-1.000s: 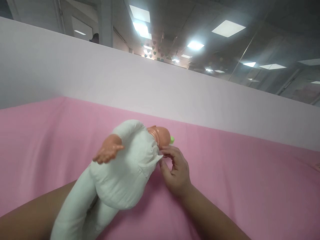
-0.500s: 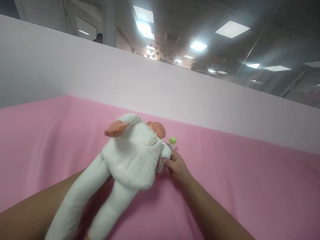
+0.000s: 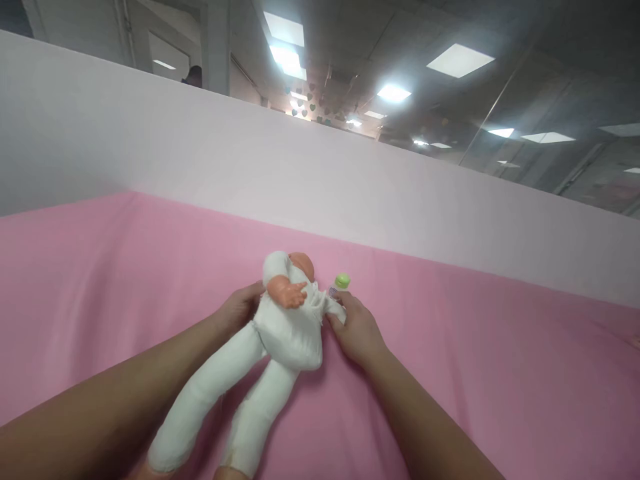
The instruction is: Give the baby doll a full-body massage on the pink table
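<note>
A baby doll [image 3: 290,333] in white clothes lies tilted over the pink sheet, its head [image 3: 301,265] pointing away and its legs toward me. My right hand [image 3: 359,330] pinches the doll's sleeved arm [image 3: 335,309] between thumb and fingers. On the other side, my left hand [image 3: 243,305] grips the doll's side near the shoulder, its fingers partly hidden behind the body. The doll's other hand [image 3: 290,293] rests across its chest. Just beyond my right hand stands a small bottle [image 3: 342,281] with a green cap, its lower part covered by my fingers.
The pink sheet [image 3: 475,373] spreads beneath everything, with soft folds. A white wall panel [image 3: 300,173] borders it at the back and left. Above the panel are glass and ceiling lights [image 3: 460,60]. A dark shape, perhaps a person's head [image 3: 193,75], shows at upper left.
The doll has been lowered and moved away from me, slightly to the right. Its raised arm has swung onto its chest. My left hand has come into view from behind the doll.
</note>
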`<state>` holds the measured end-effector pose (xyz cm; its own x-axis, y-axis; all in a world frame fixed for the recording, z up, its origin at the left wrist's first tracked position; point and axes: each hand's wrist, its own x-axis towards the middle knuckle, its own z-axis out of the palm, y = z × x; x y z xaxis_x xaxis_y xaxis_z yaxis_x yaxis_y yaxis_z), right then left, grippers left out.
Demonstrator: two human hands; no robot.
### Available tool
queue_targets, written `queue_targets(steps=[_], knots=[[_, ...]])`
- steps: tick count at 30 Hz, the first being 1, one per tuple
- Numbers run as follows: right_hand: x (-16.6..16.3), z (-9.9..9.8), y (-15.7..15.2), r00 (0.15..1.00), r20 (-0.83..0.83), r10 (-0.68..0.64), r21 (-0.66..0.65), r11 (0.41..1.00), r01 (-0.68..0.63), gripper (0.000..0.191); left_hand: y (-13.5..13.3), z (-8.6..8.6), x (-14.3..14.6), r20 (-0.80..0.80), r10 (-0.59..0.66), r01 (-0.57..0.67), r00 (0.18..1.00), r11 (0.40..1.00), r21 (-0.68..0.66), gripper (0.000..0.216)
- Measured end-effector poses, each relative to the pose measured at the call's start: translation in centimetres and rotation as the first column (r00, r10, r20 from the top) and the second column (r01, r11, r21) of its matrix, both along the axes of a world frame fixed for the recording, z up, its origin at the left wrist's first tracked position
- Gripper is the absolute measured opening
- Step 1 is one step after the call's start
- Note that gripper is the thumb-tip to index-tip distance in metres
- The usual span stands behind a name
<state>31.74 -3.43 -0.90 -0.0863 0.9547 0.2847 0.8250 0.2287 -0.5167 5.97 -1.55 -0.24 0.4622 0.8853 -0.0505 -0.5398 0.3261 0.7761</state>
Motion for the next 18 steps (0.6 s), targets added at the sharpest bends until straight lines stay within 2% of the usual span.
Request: queue_targets(steps=[4, 6, 7, 8, 9, 11, 12, 13, 14, 15, 16, 18], knots=[[-0.3, -0.1, 0.2, 0.976, 0.219, 0.001, -0.097, 0.995, 0.021, 0.023, -1.1, -0.3, -0.5, -0.198, 0.069, -0.057, 0.978, 0.996, 0.064, 0.085], [-0.7, -0.2, 0.1, 0.963, 0.268, 0.007, -0.144, 0.989, 0.033, 0.018, -1.7, -0.2, -0.6, -0.329, 0.153, -0.089, 0.932, 0.975, 0.203, 0.091], [-1.0, -0.1, 0.0, 0.960, 0.281, 0.004, -0.156, 0.987, 0.042, 0.017, -2.0, -0.1, -0.7, -0.383, 0.210, -0.083, 0.900, 0.944, 0.321, 0.087], [-1.3, 0.0, -0.1, 0.958, 0.286, -0.001, -0.157, 0.986, 0.048, 0.016, -2.3, 0.1, -0.8, -0.423, 0.279, -0.058, 0.862, 0.883, 0.465, 0.079], [-1.6, 0.1, -0.3, 0.959, 0.283, -0.007, -0.149, 0.987, 0.051, 0.016, -2.6, 0.3, -1.0, -0.444, 0.362, -0.013, 0.820, 0.787, 0.617, 0.069], [-2.1, 0.4, -0.7, 0.964, 0.266, -0.008, -0.121, 0.992, 0.042, 0.014, -3.2, 0.8, -1.3, -0.422, 0.539, 0.114, 0.729, 0.512, 0.851, 0.047], [-2.3, 0.5, -0.9, 0.965, 0.260, -0.008, -0.103, 0.994, 0.036, 0.012, -3.4, 0.9, -1.4, -0.395, 0.616, 0.187, 0.682, 0.375, 0.908, 0.039], [-2.4, 0.5, -1.0, 0.967, 0.256, -0.007, -0.084, 0.996, 0.029, 0.010, -3.6, 1.1, -1.6, -0.378, 0.675, 0.265, 0.634, 0.269, 0.926, 0.034], [-2.5, 0.5, -1.1, 0.968, 0.250, 0.000, -0.063, 0.998, 0.016, 0.009, -3.6, 1.1, -1.7, -0.381, 0.720, 0.339, 0.580, 0.212, 0.917, 0.033], [-2.4, 0.4, -1.2, 0.971, 0.237, 0.012, -0.039, 0.999, -0.002, 0.009, -3.5, 1.0, -1.8, -0.401, 0.753, 0.401, 0.522, 0.198, 0.895, 0.036], [-2.4, 0.3, -1.2, 0.977, 0.212, 0.026, -0.010, 1.000, -0.025, 0.012, -3.3, 0.8, -1.8, -0.434, 0.776, 0.450, 0.458, 0.218, 0.866, 0.041], [-2.3, 0.2, -1.3, 0.990, 0.126, 0.059, 0.058, 0.996, -0.066, 0.023, -2.7, 0.2, -2.0, -0.511, 0.795, 0.499, 0.327, 0.314, 0.808, 0.054]])
